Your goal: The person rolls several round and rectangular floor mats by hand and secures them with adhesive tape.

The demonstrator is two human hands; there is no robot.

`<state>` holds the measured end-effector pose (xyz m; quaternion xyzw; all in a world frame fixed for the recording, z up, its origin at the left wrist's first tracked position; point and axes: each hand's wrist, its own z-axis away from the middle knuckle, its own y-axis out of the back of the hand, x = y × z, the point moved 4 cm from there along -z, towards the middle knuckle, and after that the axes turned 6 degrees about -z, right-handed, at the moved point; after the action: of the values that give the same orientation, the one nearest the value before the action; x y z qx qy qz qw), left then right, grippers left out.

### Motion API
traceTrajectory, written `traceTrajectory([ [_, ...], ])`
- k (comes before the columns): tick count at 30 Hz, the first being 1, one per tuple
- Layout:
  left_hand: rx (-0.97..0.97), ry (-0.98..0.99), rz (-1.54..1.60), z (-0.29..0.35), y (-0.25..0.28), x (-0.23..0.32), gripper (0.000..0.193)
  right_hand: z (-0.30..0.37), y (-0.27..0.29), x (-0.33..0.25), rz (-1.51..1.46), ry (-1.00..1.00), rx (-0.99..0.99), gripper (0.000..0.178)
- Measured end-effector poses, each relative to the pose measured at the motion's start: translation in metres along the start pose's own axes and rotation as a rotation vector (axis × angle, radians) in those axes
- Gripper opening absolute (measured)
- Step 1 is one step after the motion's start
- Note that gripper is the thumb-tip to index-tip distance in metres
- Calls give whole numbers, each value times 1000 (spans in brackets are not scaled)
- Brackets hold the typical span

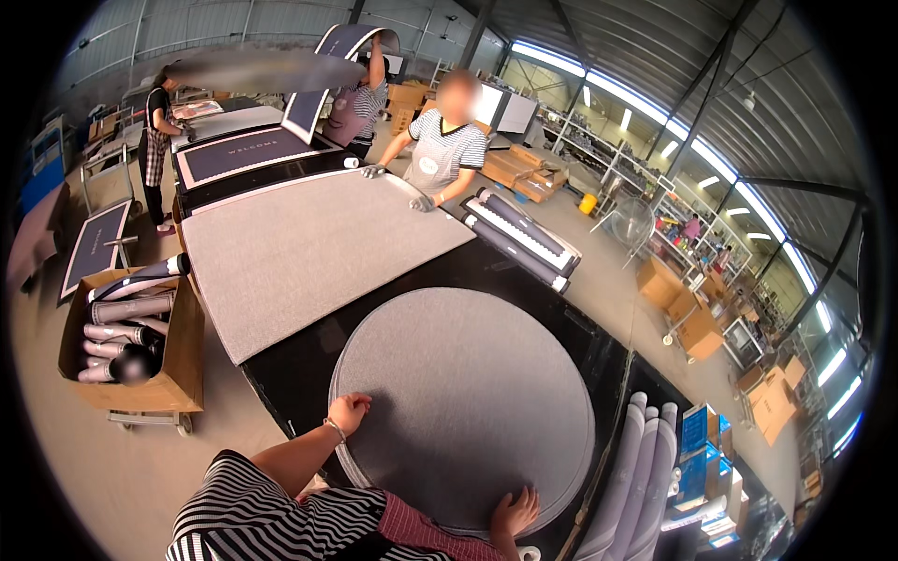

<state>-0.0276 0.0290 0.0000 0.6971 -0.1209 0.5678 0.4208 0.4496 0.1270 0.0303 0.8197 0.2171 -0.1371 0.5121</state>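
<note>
A stack of round grey mats (468,393) lies on the black table in front of me. My left hand (349,413), with a bracelet at the wrist, rests on the stack's left edge, its fingers slightly bent over the top surface. Near the stack's closest edge, my right hand (516,512) lies palm down with the fingers stretched out. Beyond the round stack is a large rectangular grey mat (318,252). A co-worker's gloved hands (423,202) touch its far edge.
A cardboard box (182,365) of rolled mats stands on a trolley at left. Wrapped rolls (641,477) and blue boxes (702,444) lie at right. More rolled mats (524,238) sit beside the table (617,365). Farther off, another person lifts a dark mat (313,89).
</note>
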Motion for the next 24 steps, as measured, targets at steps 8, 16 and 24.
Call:
traceTrajectory([
  [8, 12, -1, -10, -4, 7, 13, 23, -3, -9, -3, 16, 0, 9, 48],
  [16, 34, 6, -17, 0, 4, 16, 25, -4, -5, 0, 17, 27, 31, 48],
  [24, 203, -46, -78, -8, 14, 16, 24, -4, -2, 0, 15, 51, 42, 49],
])
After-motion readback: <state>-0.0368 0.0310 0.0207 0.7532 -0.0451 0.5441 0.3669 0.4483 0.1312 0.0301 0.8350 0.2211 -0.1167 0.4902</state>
